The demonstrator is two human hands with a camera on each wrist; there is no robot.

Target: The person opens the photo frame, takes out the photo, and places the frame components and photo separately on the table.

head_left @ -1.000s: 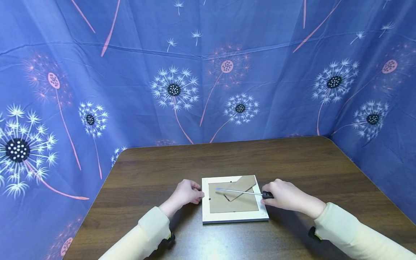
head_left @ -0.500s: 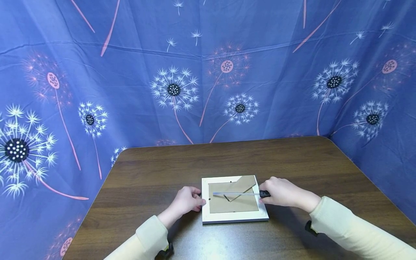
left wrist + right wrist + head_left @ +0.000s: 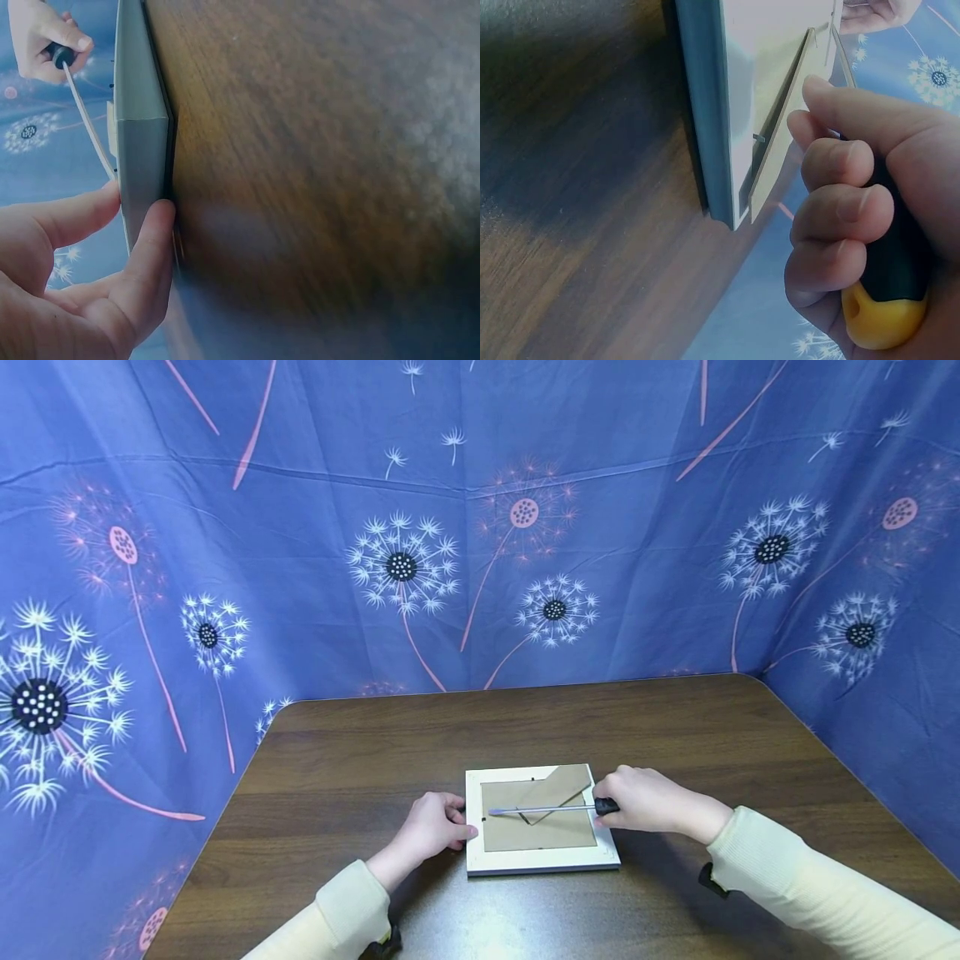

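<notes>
A white picture frame [image 3: 540, 862] lies face down on the table, its brown backing board [image 3: 517, 837] and slanted stand leg [image 3: 572, 781] uppermost. My left hand [image 3: 429, 828] pinches the frame's left edge; in the left wrist view the thumb [image 3: 90, 211] is at the back face and a finger [image 3: 154, 232] at the lower edge. In my right hand [image 3: 651, 803] is a flat screwdriver [image 3: 551, 810], its black and yellow handle [image 3: 900, 255] wrapped by the fingers. The shaft crosses above the stand leg, with the tip right by a small black tab [image 3: 484, 818] on the left inner border.
The brown wooden table [image 3: 360, 752] extends around the frame on all sides. Behind it hangs a blue cloth [image 3: 300, 568] printed with dandelions. Further small black tabs sit along the backing's top and bottom borders.
My right hand has moved left with the screwdriver, bringing its tip left and nearer to me, by the left tab. My left hand has slid slightly nearer along the frame's edge.
</notes>
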